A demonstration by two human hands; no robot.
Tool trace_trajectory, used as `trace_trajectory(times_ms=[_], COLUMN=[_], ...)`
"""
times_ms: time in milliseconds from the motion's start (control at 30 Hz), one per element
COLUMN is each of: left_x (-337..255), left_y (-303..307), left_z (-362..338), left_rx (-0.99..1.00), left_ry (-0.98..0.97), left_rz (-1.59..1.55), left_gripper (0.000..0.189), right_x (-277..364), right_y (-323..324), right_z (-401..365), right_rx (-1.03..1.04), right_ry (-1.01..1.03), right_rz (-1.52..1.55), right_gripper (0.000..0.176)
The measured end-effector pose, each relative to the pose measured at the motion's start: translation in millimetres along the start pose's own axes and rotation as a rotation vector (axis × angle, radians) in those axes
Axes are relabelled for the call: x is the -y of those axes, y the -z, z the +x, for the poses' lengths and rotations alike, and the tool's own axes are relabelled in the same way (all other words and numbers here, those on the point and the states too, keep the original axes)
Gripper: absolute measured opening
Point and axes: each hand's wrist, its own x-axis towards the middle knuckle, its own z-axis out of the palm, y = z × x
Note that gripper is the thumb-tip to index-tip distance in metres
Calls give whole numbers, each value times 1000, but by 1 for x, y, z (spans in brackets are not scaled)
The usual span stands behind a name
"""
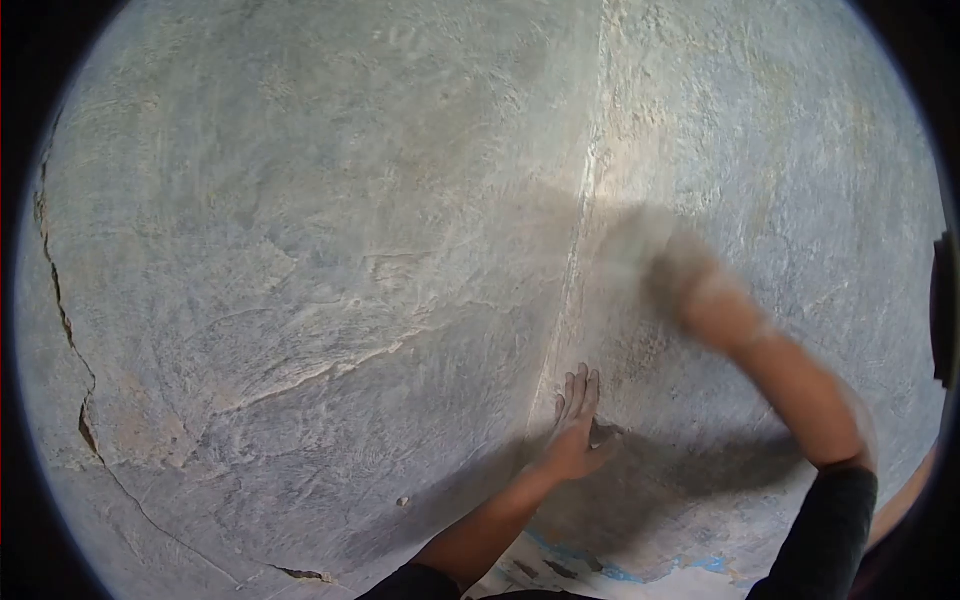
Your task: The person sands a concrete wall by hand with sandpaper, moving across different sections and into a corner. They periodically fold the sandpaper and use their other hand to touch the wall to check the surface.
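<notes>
My left hand (pixel 575 430) lies flat against a rough grey plastered wall (pixel 400 200), fingers pointing up, just right of the lower end of a pale vertical ridge (pixel 580 230). Higher and to the right, my right hand (pixel 705 295) is smeared by motion in front of the wall. A blurred greyish shape (pixel 645 245) shows at its fingers; whether it is a held object cannot be made out. Both forearms reach up from the bottom of the view.
A long dark crack (pixel 62 310) runs down the wall's left side, with a broken gap (pixel 300 575) at the bottom. Chipped blue paint (pixel 620 574) shows low down. A dark object (pixel 941 310) stands at the right edge, above part of another arm (pixel 905 505).
</notes>
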Motion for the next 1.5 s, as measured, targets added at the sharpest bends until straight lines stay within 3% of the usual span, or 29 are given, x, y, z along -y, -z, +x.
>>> trace_trajectory(times_ms=[67, 133, 200, 233, 333, 367, 467, 500, 533, 600, 633, 667, 733, 767, 800, 867, 900, 933, 1000, 1033, 1100, 1133, 1200, 1267, 1333, 1367, 1400, 1467, 1500], left_x=[-1, -3, -2, -2, 1, 2, -1, 0, 1, 3, 3, 2, -3, -4, -3, -3, -2, -1, -2, -2, -2, -1, 0, 2, 3, 3, 3, 7, 8], left_y=[0, -4, -5, -3, -1, -1, 5, 7, 8, 13, 13, 11, 7, 10, 13, 15, 15, 14, 10, 9, 10, 11, 13, 14, 18, 17, 16, 18, 19], left_z=[0, 2, 0, 0, 1, 0, 0, -1, -2, 3, 3, 0, 0, 0, -2, 0, 3, 3, -1, -1, -1, -2, 2, -2, -5, -4, -4, -6, -7], left_rx=[1, -21, -25, -1, 30, 30, 62, 63, 88, 106, 104, 106, 90, 75, 86, 120, 125, 124, 130, 104, 85, 105, 113, 157, 167, 159, 156, 173, 169], left_ry=[16, 26, 28, 23, 15, 10, 20, 16, 16, 3, 5, 15, 18, 13, 17, 22, 22, 20, 28, 15, -2, 14, 18, 25, 8, -10, -3, -19, -20], left_rz=[-7, -25, -34, -4, 28, 27, 40, 45, 64, 95, 89, 77, 71, 84, 95, 100, 105, 114, 117, 107, 110, 119, 135, 141, 138, 130, 126, 184, 189], left_gripper=[104, 103, 101, 103, 105, 105, 104, 104, 103, 102, 101, 100, 100, 99, 99, 100, 100, 100, 100, 100, 100, 100, 101, 101, 102, 102, 102, 102, 102], right_x=[-26, -10, 16, 11, -23, -34, -23, -7, 2, 7, -9, -15, -10, 6, 18, 25, 12, -2, -21, -17, 3, 12, 20, -25, -37, -29, -15, 19, 23], right_y=[31, 21, -24, -23, 8, 25, -17, -36, -31, -20, -29, -23, 18, 4, -2, -11, -31, -13, 40, 24, -23, -21, -13, -11, 49, 48, 26, -35, -33], right_z=[7, 4, -10, -11, 4, 5, -8, -22, -21, -13, -4, -7, 7, 7, -2, -22, -18, -9, 10, 1, -24, -26, -23, -7, -1, -1, -9, -31, -28], right_rx=[-323, -292, 565, 567, 65, -183, 7, 109, 103, 50, 130, 136, -270, 176, 171, 236, 103, 104, -325, -322, 70, 67, 322, 167, -501, -475, -472, 225, 219], right_ry=[-428, -445, -17, -23, -122, -270, -255, 127, 122, 58, -96, -99, -408, -324, -335, 142, -45, -55, -466, -464, 69, 62, 35, -499, -487, -680, -675, -30, -30], right_rz=[-333, -395, -297, -297, -166, -274, -508, -399, -406, 47, -753, -749, -359, -519, -509, 193, -320, -312, -396, -393, -489, -491, 202, -233, -476, -458, -452, -332, -334], right_gripper=[16, 21, 25, 25, 19, 17, 23, 15, 15, 15, 10, 10, 12, 19, 19, 19, 17, 17, 14, 14, 16, 16, 17, 16, 13, 14, 14, 13, 13])
